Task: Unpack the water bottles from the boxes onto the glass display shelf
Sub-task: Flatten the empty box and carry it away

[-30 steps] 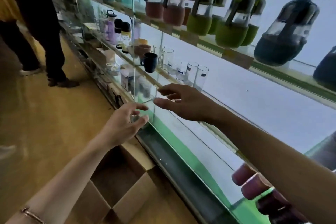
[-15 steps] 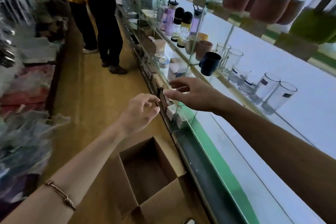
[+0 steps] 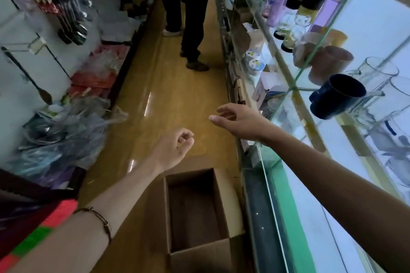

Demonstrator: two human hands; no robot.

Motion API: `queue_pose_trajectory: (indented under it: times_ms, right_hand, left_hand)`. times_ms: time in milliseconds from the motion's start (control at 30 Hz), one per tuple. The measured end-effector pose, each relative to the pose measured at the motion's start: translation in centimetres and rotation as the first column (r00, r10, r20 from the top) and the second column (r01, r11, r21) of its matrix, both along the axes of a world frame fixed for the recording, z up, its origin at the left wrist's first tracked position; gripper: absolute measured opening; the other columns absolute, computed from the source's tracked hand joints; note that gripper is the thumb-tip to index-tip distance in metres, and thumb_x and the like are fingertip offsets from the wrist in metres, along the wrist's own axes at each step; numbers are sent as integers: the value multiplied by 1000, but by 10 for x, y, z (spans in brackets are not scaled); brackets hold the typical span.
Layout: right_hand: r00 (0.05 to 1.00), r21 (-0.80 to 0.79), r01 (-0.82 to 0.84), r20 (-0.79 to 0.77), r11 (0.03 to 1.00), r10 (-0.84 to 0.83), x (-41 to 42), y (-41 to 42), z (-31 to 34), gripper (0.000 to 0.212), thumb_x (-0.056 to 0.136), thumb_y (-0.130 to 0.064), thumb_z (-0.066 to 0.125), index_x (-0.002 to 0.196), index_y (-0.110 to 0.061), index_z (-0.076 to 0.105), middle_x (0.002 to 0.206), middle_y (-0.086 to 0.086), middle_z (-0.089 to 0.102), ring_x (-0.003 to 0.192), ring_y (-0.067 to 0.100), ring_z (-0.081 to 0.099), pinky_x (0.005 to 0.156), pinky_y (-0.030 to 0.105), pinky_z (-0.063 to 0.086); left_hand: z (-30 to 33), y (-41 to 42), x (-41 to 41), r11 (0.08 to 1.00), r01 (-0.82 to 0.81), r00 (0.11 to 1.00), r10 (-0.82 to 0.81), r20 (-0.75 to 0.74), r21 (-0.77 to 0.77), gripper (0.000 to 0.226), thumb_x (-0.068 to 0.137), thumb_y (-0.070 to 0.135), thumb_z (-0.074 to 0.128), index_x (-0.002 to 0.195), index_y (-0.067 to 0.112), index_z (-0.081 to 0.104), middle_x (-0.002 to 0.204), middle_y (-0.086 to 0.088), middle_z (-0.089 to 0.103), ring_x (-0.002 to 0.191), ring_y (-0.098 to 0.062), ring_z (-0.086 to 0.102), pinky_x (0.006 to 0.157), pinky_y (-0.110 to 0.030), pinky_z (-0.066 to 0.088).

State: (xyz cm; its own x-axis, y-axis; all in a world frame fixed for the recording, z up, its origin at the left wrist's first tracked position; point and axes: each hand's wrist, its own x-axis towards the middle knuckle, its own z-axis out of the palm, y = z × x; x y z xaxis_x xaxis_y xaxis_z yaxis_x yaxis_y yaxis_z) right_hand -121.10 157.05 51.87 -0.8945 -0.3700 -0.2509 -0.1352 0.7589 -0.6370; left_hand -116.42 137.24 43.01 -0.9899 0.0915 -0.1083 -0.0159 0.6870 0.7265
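Both hands hang in the air over the aisle floor and hold nothing. The left hand (image 3: 175,148) has its fingers loosely curled, thumb near the fingertips, with a thin bracelet (image 3: 99,219) on that forearm. The right hand (image 3: 237,121) is stretched forward with relaxed, slightly bent fingers, just beside the front edge of the glass shelf (image 3: 275,186). Below and just behind the left hand stands an open cardboard box (image 3: 224,201) on the floor; its inside is dark and no bottle shows in it. Ahead and to the right of the right hand, water bottles (image 3: 326,4) stand on the shelf, with a dark mug (image 3: 335,97) and clear glasses (image 3: 377,73) nearer. Farther ahead in the aisle, a person's legs (image 3: 193,17) are visible.
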Motion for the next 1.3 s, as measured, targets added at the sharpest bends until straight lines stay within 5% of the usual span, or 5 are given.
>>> queue_pose_trajectory:
  times_ms: [133, 533, 933, 1300]
  right_hand:
    - [995, 34, -48, 90, 998, 45, -47, 4, -47, 61, 90, -54, 52, 137, -16, 46, 133, 3, 56, 117, 17, 55, 90, 28, 46]
    - [951, 152, -40, 308, 988, -9, -99, -38, -178, 60, 92, -50, 52, 137, -11, 46, 133, 9, 56, 121, 24, 53, 102, 37, 44]
    - [910, 226, 84, 378, 970, -167, -138, -98, -271, 59, 92, -49, 53, 138, -13, 44, 135, 9, 53, 122, 24, 52, 101, 37, 43]
    - [859, 271, -2, 493, 962, -137, -191, -105, -427, 61, 91, -53, 51, 139, -16, 42, 138, 9, 51, 125, 26, 49, 104, 42, 42]
  left_hand:
    - [-37, 3, -31, 998, -61, 994, 63, 84, -25, 26, 94, 36, 51, 113, 20, 59, 107, 4, 59, 100, -13, 57, 90, -33, 48]
    - [-148, -37, -83, 981, -38, 952, 94, 291, -191, 33, 98, 34, 44, 128, 20, 50, 133, 0, 48, 116, -11, 49, 88, -14, 26]
    - [-238, -89, -152, 975, 163, 912, -91, 401, -149, 40, 99, 35, 42, 135, 19, 42, 143, -4, 35, 126, -20, 43, 104, -33, 36]
    - [-374, -95, -188, 979, 65, 858, 44, 511, -193, 50, 99, 37, 39, 146, 22, 29, 153, -7, 22, 136, -26, 33, 108, -36, 31]
